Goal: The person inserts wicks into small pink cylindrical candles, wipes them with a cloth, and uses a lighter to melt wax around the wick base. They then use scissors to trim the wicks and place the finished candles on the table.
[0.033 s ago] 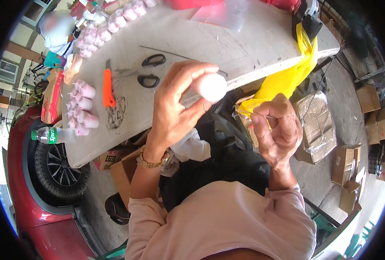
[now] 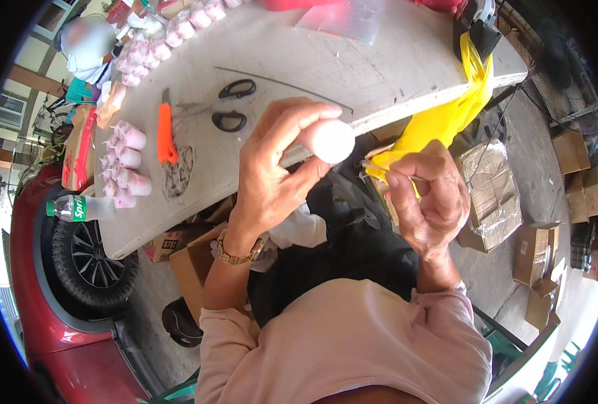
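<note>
My left hand (image 2: 272, 178) is raised over the table's near edge and grips a small white round-ended container (image 2: 331, 140) between thumb and fingers. A gold watch (image 2: 235, 254) is on that wrist. My right hand (image 2: 430, 198) is just to the right, fingers curled, pinching a thin stick-like thing (image 2: 380, 168) whose tip points at the container. What the stick is, I cannot tell. The two hands are a short gap apart.
On the grey table (image 2: 393, 74) lie black scissors (image 2: 235, 104), an orange-handled knife (image 2: 166, 135) and rows of small pink bottles (image 2: 127, 165). A yellow bag (image 2: 450, 114) hangs at the edge. Cardboard boxes (image 2: 538, 256) are at right, a red car's tyre (image 2: 90, 259) at left, another person (image 2: 87, 44) beyond.
</note>
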`<state>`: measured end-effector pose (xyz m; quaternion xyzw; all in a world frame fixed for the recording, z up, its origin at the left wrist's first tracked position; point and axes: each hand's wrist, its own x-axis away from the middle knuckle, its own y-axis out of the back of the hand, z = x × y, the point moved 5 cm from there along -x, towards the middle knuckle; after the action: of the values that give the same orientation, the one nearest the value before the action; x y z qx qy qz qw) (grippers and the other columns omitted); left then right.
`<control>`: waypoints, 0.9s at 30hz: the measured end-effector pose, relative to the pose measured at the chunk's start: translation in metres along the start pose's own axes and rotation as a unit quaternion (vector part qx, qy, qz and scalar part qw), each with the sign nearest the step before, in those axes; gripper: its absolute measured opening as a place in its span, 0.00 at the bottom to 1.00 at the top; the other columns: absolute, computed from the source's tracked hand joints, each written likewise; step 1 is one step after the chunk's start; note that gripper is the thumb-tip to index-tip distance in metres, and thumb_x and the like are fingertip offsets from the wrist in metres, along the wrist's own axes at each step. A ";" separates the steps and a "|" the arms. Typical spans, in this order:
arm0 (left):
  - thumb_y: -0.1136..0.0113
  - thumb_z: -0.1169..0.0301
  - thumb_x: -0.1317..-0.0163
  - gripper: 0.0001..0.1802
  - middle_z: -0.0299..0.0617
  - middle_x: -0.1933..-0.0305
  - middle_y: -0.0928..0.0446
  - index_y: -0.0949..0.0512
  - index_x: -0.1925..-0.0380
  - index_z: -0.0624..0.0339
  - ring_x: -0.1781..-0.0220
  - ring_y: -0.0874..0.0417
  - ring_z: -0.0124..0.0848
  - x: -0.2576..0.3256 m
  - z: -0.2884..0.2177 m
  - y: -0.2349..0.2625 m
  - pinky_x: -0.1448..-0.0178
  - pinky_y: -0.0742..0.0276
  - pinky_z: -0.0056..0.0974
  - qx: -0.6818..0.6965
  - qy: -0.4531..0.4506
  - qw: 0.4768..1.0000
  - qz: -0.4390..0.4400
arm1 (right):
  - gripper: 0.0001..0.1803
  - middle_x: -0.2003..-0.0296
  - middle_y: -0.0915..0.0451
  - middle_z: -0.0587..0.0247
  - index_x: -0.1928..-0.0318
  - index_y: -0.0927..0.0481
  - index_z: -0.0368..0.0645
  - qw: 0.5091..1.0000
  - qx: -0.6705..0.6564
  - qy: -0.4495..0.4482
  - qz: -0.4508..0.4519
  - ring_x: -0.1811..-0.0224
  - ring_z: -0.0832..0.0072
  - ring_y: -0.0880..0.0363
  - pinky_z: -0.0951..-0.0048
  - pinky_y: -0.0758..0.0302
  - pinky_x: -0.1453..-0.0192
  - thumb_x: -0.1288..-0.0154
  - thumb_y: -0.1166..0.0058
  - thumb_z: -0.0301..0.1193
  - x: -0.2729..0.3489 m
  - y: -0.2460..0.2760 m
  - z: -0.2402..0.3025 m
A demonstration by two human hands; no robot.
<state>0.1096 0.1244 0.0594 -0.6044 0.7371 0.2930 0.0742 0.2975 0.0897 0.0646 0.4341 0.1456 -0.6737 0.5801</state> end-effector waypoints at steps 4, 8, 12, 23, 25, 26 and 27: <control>0.35 0.88 0.51 0.27 0.41 0.47 0.32 0.26 0.48 0.65 0.46 0.25 0.29 0.021 -0.002 -0.004 0.43 0.25 0.34 -0.008 0.014 1.000 0.000 | 0.10 0.77 0.25 0.65 0.67 0.22 0.40 0.998 0.009 0.055 0.003 0.79 0.70 0.32 0.71 0.35 0.75 0.52 0.37 0.17 -0.007 -0.012 0.015; 0.35 0.89 0.53 0.28 0.41 0.47 0.32 0.25 0.48 0.65 0.45 0.25 0.30 0.025 0.003 0.000 0.42 0.26 0.34 -0.038 0.021 0.999 -0.006 | 0.09 0.77 0.25 0.66 0.68 0.22 0.40 0.998 0.018 0.063 0.021 0.79 0.72 0.32 0.72 0.35 0.75 0.50 0.37 0.19 -0.007 -0.020 0.018; 0.35 0.90 0.54 0.29 0.41 0.46 0.32 0.25 0.48 0.64 0.45 0.25 0.29 0.031 0.008 0.000 0.41 0.26 0.34 -0.009 0.037 0.999 -0.008 | 0.10 0.76 0.25 0.66 0.67 0.22 0.40 0.998 0.020 0.038 0.042 0.78 0.72 0.31 0.71 0.35 0.75 0.50 0.37 0.19 -0.003 -0.025 0.018; 0.34 0.86 0.56 0.28 0.43 0.50 0.29 0.22 0.50 0.59 0.51 0.23 0.33 0.036 0.007 0.000 0.46 0.24 0.34 -0.078 0.010 0.997 -0.022 | 0.13 0.73 0.26 0.61 0.63 0.21 0.39 0.995 0.022 0.023 0.096 0.76 0.65 0.28 0.67 0.30 0.72 0.51 0.39 0.16 0.002 -0.039 0.010; 0.34 0.86 0.55 0.28 0.42 0.48 0.30 0.22 0.50 0.61 0.50 0.24 0.30 0.039 0.011 0.003 0.45 0.24 0.33 -0.088 0.027 0.996 -0.016 | 0.14 0.71 0.26 0.59 0.62 0.20 0.38 0.991 0.016 -0.002 0.135 0.75 0.65 0.27 0.68 0.28 0.71 0.51 0.41 0.14 0.004 -0.042 0.008; 0.33 0.86 0.55 0.28 0.42 0.49 0.30 0.22 0.50 0.60 0.50 0.24 0.30 0.040 0.015 0.005 0.47 0.24 0.33 -0.072 0.049 0.996 -0.026 | 0.15 0.70 0.25 0.59 0.61 0.19 0.38 0.989 0.000 -0.018 0.144 0.74 0.66 0.26 0.69 0.27 0.70 0.50 0.42 0.13 0.005 -0.042 0.006; 0.33 0.85 0.55 0.27 0.42 0.49 0.30 0.22 0.50 0.59 0.51 0.24 0.31 0.042 0.018 0.006 0.48 0.23 0.33 -0.056 0.071 0.995 -0.036 | 0.15 0.69 0.25 0.59 0.60 0.19 0.38 0.985 -0.004 -0.035 0.169 0.73 0.67 0.25 0.70 0.26 0.69 0.50 0.42 0.12 0.006 -0.042 0.003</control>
<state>0.0883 0.0989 0.0273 -0.6530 0.7007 0.2876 -0.0018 0.2583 0.0953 0.0489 0.4260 0.0527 -0.5802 0.6921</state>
